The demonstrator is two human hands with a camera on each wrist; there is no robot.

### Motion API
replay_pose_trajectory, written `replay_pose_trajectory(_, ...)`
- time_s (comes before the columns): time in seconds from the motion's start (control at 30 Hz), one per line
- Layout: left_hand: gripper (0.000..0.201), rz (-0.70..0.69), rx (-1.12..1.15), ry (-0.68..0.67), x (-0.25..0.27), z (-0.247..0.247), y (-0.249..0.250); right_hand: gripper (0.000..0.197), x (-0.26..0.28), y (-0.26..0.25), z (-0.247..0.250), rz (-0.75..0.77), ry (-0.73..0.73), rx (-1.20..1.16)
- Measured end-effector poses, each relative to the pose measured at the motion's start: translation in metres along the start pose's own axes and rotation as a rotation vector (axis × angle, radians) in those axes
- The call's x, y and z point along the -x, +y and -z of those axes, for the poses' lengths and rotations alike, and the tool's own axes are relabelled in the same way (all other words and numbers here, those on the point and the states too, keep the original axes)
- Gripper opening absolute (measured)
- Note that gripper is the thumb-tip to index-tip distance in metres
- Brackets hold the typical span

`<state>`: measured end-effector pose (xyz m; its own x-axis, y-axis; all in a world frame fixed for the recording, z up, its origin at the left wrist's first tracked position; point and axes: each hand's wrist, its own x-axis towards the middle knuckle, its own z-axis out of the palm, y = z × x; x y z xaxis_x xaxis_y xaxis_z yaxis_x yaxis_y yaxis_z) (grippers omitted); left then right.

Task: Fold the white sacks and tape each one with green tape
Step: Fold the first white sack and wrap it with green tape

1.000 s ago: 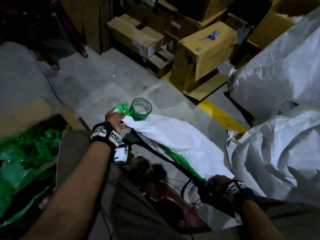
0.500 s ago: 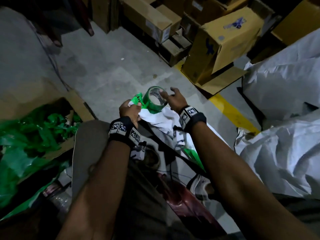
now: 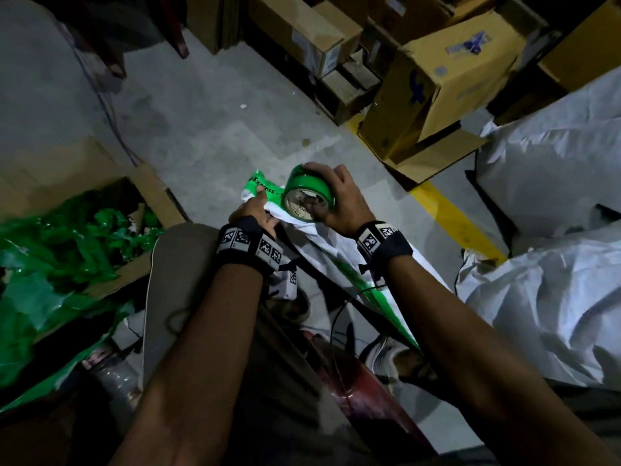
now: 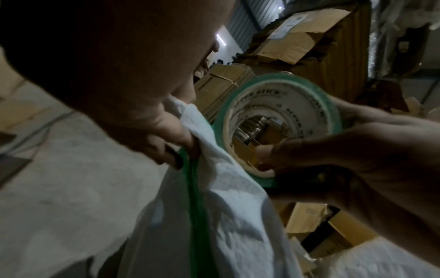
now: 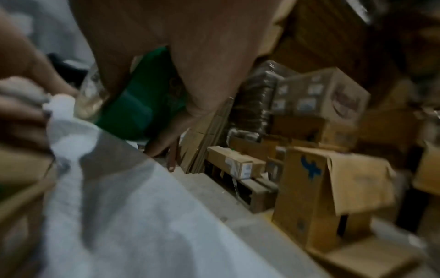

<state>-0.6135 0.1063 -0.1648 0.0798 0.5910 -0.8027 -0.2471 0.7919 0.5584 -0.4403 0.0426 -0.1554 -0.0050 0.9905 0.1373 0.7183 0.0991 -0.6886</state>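
A dim storeroom with a grey, mottled concrete floor [image 3: 208,129], crossed by a flat yellow painted stripe [image 3: 453,216]. Along the far edge of the floor stand corrugated cardboard boxes [image 3: 447,85], square-cornered, some with torn flaps. At the floor's left edge an open carton [image 3: 158,203] brims with crumpled, glossy green film [image 3: 67,250]. At the right edge lie heaped white sacks [image 3: 544,297] — woven, matte, deeply creased.

Above the middle of the floor, over the person's lap, the folded white sack [image 4: 238,216] hangs as a long narrow bundle with a green strip down its edge. The left hand [image 3: 250,211] has its fingers curled tight round the sack's bunched top end, pinching the coarse weave. Just beside it, touching the sack's top, is the green tape [image 3: 309,195] — a round roll with a shiny green outer face and a pale cardboard core printed in dark letters. The right hand [image 3: 339,200] grips the roll, fingers wrapped over its outer rim and thumb hooked inside the core. A short printed length of tape lies across the sack's top by the left fingers.
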Motion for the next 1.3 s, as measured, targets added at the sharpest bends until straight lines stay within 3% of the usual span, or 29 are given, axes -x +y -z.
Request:
replay_pose_trajectory(0.17,0.040,0.088,0.091,-0.136,0.025,-0.018,-0.020,0.068,0.003,0.003,-0.008,-0.103,0.116,-0.135)
replay_pose_trajectory(0.23,0.040,0.111,0.037,-0.114,0.021,-0.017,-0.025,0.071,0.004,-0.001,-0.012,-0.123,0.091,-0.154)
replay_pose_trajectory(0.3,0.034,0.031,-0.027,-0.066,0.016,-0.014,-0.026,0.074,0.005,-0.004,-0.014,-0.076,0.039,-0.109)
replay_pose_trajectory(0.43,0.041,-0.074,-0.101,0.137,0.003,-0.006,-0.027,0.071,0.002,-0.003,-0.004,-0.009,-0.103,-0.002)
replay_pose_trajectory(0.57,0.060,-0.175,-0.267,0.377,-0.054,0.014,-0.038,0.062,-0.003,-0.007,0.007,0.048,-0.198,0.081)
replay_pose_trajectory(0.63,0.058,-0.196,-0.250,0.399,-0.039,0.020,-0.025,0.058,-0.001,-0.005,0.015,0.048,-0.246,0.162)
replay_pose_trajectory(0.73,0.037,-0.243,-0.143,0.383,-0.029,0.023,-0.004,0.063,0.016,0.012,0.022,0.016,-0.358,0.404)
replay_pose_trajectory(0.87,0.047,-0.341,-0.098,0.435,-0.024,0.021,0.004,0.080,0.042,0.011,0.016,-0.131,-0.431,0.261)
replay_pose_trajectory(0.93,0.043,-0.309,-0.051,0.347,-0.027,0.021,0.002,0.080,0.048,0.008,0.008,-0.140,-0.408,0.234)
replay_pose_trajectory(1.03,0.068,-0.174,-0.050,0.130,-0.018,0.020,-0.002,0.076,0.051,0.009,-0.007,-0.174,-0.366,0.197)
replay_pose_trajectory(1.13,0.077,-0.138,0.070,-0.021,-0.007,0.004,-0.022,0.063,0.050,0.009,-0.018,-0.193,-0.328,0.207)
replay_pose_trajectory(1.23,0.053,-0.094,0.081,-0.071,0.004,-0.009,-0.042,0.062,0.046,0.006,-0.024,-0.165,-0.315,0.223)
replay_pose_trajectory(1.3,0.059,-0.128,0.023,-0.011,-0.009,-0.009,-0.050,0.061,0.046,0.002,-0.025,-0.137,-0.317,0.227)
